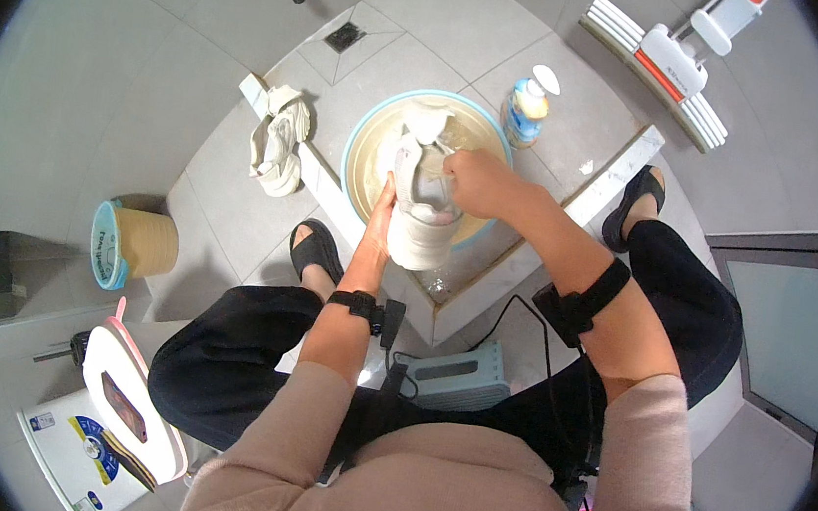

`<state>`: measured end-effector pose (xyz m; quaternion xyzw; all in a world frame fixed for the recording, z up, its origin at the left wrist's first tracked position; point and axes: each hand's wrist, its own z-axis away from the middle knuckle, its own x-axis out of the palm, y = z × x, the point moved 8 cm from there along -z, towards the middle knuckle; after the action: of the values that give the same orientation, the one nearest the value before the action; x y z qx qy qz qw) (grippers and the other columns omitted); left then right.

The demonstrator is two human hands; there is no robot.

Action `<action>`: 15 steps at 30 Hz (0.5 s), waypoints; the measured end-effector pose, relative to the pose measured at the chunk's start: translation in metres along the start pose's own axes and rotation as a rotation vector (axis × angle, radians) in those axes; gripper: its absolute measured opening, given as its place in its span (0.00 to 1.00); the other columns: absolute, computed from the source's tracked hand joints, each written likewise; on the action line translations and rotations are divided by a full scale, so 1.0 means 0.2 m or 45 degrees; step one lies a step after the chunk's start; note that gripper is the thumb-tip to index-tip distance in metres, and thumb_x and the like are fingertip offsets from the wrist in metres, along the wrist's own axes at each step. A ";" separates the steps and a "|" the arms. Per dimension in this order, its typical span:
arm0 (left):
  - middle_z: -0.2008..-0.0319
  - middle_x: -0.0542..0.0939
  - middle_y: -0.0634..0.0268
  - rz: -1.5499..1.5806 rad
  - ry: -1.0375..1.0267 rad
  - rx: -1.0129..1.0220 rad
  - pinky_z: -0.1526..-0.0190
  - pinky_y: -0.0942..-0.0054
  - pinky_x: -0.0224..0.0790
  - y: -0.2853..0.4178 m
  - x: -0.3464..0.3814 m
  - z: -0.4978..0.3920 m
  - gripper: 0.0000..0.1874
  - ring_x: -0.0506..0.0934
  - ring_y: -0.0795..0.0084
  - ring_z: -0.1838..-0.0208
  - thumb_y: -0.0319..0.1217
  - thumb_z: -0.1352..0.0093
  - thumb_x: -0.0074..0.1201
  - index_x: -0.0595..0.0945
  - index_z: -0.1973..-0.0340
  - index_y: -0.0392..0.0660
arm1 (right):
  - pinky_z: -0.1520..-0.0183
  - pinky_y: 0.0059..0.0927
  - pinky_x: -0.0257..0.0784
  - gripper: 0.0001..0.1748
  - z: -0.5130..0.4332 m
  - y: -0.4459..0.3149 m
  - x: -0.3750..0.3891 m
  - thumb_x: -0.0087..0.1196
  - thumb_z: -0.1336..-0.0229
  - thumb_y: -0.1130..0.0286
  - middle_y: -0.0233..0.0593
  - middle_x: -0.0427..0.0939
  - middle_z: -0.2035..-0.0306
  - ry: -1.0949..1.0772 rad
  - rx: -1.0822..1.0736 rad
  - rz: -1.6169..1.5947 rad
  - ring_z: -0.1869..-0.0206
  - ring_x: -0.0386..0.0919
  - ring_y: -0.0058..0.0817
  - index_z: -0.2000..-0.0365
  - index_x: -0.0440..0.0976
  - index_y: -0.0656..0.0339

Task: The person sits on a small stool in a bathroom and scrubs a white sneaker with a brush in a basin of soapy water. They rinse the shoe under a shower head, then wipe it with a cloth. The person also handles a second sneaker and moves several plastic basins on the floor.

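Observation:
A white shoe (422, 238) is held over a round basin (348, 154) with a light blue rim, heel end towards me. My left hand (381, 219) grips the shoe's left side, with the thumb up along it. At the right edge of the shoe's opening is my right hand (482, 183), its fingers curled in a fist. Whether it pinches the shoe or holds something small is hidden. Cloudy, tan-looking water or basin wall shows around the shoe. Another white shoe (279, 143) rests left of the basin, by the marble curb (321, 173).
A pump bottle (526, 112) stands right of the basin. Farther off are a floor drain (345, 36) and a sponge mop (663, 66) against the wall. A tan bucket (152, 242) is at left. Between my feet sits a grey plastic stool (452, 378), with cables from my arm straps nearby.

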<state>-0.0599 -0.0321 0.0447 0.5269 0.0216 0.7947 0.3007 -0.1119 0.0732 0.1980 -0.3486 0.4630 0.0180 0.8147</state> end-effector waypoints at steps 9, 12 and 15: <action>0.50 0.76 0.53 -0.706 0.250 0.076 0.51 0.67 0.73 0.34 0.00 -0.01 0.31 0.77 0.64 0.51 0.49 0.31 0.50 0.68 0.41 0.40 | 0.56 0.38 0.71 0.12 0.31 0.19 -0.11 0.47 0.49 0.73 0.55 0.78 0.63 0.031 -0.051 -0.296 0.59 0.77 0.47 0.67 0.77 0.68; 0.60 0.80 0.54 -1.332 0.562 0.378 0.58 0.73 0.73 0.54 0.07 0.06 0.32 0.79 0.71 0.60 0.44 0.35 0.58 0.69 0.41 0.40 | 0.54 0.40 0.71 0.13 0.38 0.21 -0.15 0.46 0.49 0.73 0.56 0.77 0.62 0.170 -0.042 -0.264 0.57 0.76 0.48 0.65 0.77 0.68; 0.66 0.82 0.55 -1.738 0.598 0.449 0.62 0.72 0.72 0.65 0.23 0.07 0.39 0.80 0.72 0.64 0.44 0.40 0.63 0.66 0.37 0.43 | 0.51 0.42 0.70 0.14 0.40 0.28 -0.10 0.46 0.48 0.73 0.56 0.77 0.60 0.137 0.075 -0.284 0.55 0.75 0.49 0.63 0.77 0.67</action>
<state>-0.1185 -0.1194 0.1349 0.2530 0.5352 0.5076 0.6260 -0.0835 0.1680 0.2083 -0.3744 0.4648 -0.1052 0.7954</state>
